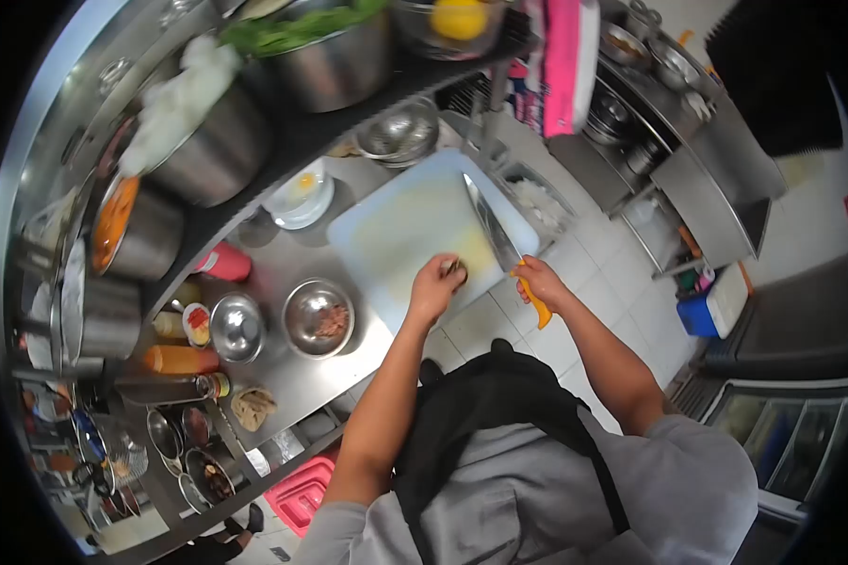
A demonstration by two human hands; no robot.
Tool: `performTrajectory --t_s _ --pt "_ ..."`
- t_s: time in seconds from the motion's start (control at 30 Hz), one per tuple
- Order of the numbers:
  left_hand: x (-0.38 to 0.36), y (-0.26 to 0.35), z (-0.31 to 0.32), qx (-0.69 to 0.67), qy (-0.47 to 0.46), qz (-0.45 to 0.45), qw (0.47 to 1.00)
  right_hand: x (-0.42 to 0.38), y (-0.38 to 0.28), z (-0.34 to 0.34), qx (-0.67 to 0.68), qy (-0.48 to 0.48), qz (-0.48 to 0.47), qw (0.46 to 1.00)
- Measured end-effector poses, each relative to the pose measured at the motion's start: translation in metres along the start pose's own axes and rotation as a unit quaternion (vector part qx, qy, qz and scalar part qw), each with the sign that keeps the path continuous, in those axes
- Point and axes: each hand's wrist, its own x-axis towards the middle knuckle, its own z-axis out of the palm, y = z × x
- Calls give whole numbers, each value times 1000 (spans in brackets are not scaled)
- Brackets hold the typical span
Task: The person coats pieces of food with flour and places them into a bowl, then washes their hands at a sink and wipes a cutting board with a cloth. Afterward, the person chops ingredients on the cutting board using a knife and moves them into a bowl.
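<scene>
A large knife (pixel 492 226) with a yellow handle is in my right hand (pixel 540 284), its fingers wrapped round the handle. The blade points away from me over the right part of a pale cutting board (pixel 386 221). My left hand (pixel 437 285) is over the board's near edge, fingers curled around something small and dark that I cannot make out. To the left of the board, a steel bowl (pixel 318 318) holds some pinkish chopped food. Beside it stands another steel bowl (pixel 237 328) with a shiny inside.
Above the counter's far side runs a shelf with steel pots (pixel 325 71), one with green leaves. A white plate (pixel 301 196), a colander (pixel 398 132) and a red cup (pixel 224 263) stand below it. A crumpled cloth (pixel 252 409) lies at the left.
</scene>
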Motion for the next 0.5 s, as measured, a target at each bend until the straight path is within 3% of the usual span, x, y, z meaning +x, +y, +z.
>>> performTrajectory --t_s 0.1,0.13,0.17,0.2,0.3,0.4,0.43,0.47,0.5 --pt "65 -15 46 -49 27 58 997 -13 31 -39 94 8 37 995" --pt "69 -20 49 126 65 106 984 -13 39 -50 95 -1 57 994" --pt "73 -24 44 297 98 155 937 -12 49 -59 91 -12 67 994" --pt "78 -25 39 458 128 202 856 -9 54 -66 86 -24 76 993" --pt "73 -11 37 429 169 214 861 -6 48 -73 -6 -34 71 997" --pt "61 20 52 380 125 87 913 2 55 -69 -120 -42 -3 992" --pt "63 14 54 415 115 110 896 1 44 -64 -156 -45 -40 986" --pt "65 4 54 449 103 133 878 -1 33 -62 -111 -60 60 990" --pt "66 0 56 481 92 156 858 5 39 -61 -152 -72 5 986"
